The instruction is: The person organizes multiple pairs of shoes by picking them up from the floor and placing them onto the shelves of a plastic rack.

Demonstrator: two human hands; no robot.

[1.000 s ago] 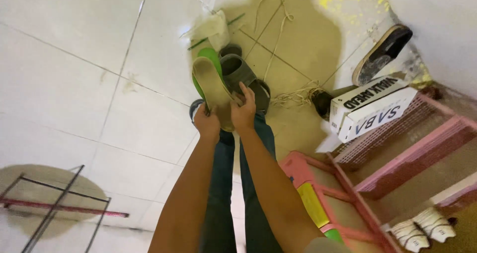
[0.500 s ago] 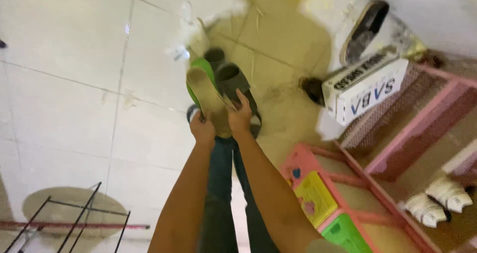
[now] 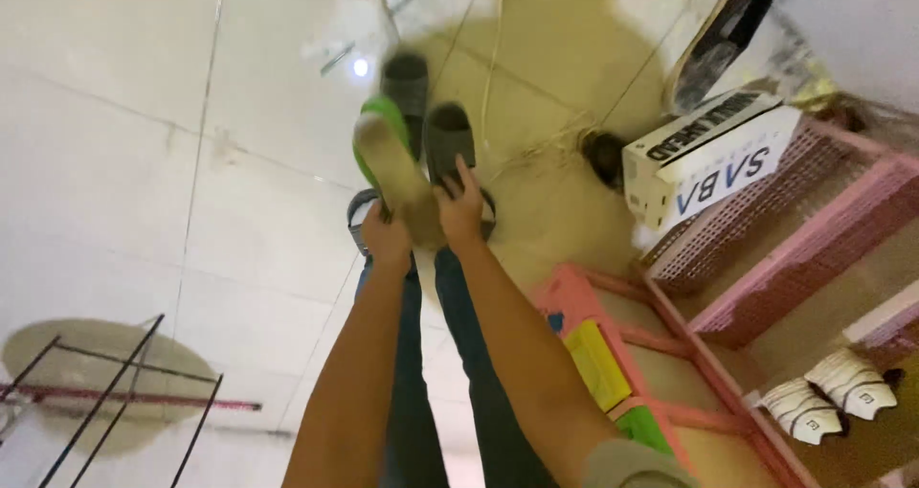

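Here a green-edged shoe (image 3: 388, 167) is gripped by both hands, the left hand (image 3: 388, 241) and right hand (image 3: 461, 210) closed on its heel, left of the pink rack (image 3: 766, 258); a steady carry seems called for next.

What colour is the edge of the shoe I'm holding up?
Bright green, on the shoe; the head view shows it.

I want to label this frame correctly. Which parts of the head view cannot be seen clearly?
- Green shoe: motion blur hides its details.
- Left hand and right hand: only their backs show, so the grip underneath is hidden.
- Grey slippers: partly covered by the shoe and hands.
- Pink rack: cut by the right edge.
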